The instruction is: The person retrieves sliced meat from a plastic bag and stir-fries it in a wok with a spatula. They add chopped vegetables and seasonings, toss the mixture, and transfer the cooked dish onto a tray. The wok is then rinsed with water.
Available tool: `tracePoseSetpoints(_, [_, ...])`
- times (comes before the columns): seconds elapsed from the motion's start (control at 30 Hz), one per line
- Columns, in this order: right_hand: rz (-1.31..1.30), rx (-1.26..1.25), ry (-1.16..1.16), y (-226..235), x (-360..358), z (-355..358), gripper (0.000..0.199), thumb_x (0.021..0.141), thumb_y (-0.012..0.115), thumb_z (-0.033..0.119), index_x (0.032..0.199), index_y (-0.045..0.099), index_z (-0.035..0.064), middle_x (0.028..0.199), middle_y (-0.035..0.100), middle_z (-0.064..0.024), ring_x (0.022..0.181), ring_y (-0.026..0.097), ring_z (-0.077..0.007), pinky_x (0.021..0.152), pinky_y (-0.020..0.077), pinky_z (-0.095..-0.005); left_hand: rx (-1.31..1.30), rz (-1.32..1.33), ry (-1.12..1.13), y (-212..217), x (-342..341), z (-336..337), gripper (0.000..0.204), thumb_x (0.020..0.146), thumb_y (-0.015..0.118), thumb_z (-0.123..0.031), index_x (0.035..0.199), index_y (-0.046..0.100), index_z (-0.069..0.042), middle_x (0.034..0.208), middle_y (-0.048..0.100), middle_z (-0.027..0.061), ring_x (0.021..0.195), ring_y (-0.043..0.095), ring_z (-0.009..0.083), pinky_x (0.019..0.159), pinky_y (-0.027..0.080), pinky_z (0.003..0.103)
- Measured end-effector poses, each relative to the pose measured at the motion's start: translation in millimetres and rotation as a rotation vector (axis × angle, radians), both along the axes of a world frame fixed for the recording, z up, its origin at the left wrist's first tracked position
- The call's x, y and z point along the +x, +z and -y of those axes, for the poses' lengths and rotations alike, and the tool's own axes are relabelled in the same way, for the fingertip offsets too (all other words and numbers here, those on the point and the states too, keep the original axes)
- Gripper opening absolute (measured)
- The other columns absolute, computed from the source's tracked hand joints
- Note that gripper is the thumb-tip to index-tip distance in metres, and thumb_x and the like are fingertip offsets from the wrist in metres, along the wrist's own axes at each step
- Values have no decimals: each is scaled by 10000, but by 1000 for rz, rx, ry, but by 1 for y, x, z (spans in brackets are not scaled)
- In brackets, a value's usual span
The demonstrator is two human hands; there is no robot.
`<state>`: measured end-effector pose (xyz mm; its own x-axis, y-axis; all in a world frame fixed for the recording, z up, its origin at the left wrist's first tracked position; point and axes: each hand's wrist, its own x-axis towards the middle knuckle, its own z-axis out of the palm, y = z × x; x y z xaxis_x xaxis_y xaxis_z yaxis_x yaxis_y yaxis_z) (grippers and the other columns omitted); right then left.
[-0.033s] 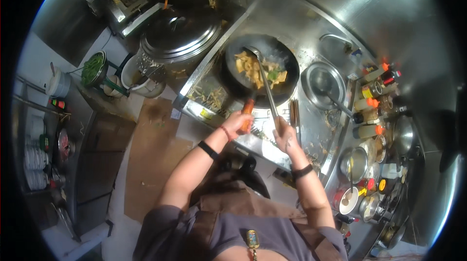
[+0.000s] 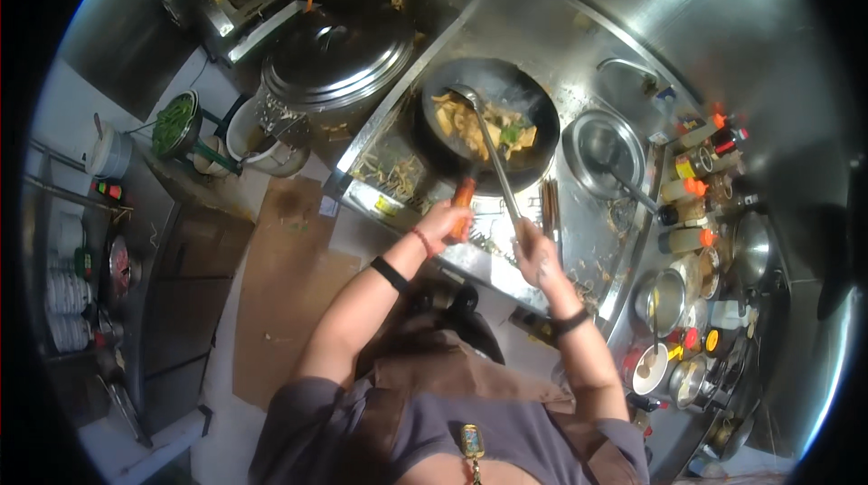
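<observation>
The wok (image 2: 493, 123) sits on the steel cooking station (image 2: 579, 42), holding pale food pieces with some greens. The left hand (image 2: 445, 223) is closed around the wok's orange handle (image 2: 462, 207). The right hand (image 2: 535, 254) grips a long metal ladle (image 2: 488, 146), its bowl resting in the food. A steel bowl (image 2: 601, 152) stands just right of the wok. Sauce bottles (image 2: 692, 187) line the counter beyond. A large lidded pot (image 2: 336, 65) stands left.
</observation>
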<state>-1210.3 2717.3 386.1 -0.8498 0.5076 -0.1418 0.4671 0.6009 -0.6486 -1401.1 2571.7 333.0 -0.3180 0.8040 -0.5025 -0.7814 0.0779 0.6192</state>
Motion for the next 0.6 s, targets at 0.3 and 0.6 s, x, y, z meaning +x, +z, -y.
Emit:
tracePoseSetpoints(0.3, [-58,-885,-545,65,183,-89,456,843,588,50,1294,545,-3,1089,684,-172,961,680,-272,775,514,-352,-11,25,-97,55,9,65,98,881,614,-91,907,530,-48,675,539,43,526,532,136,445,433,285])
tracePoseSetpoints(0.6, [-205,-6,-95,78,99,-93,536,838,638,54,1351,489,18,889,676,-127,705,628,-196,631,489,-276,12,97,-57,26,25,90,100,892,602,-111,909,533,-40,674,550,55,499,524,138,423,417,277])
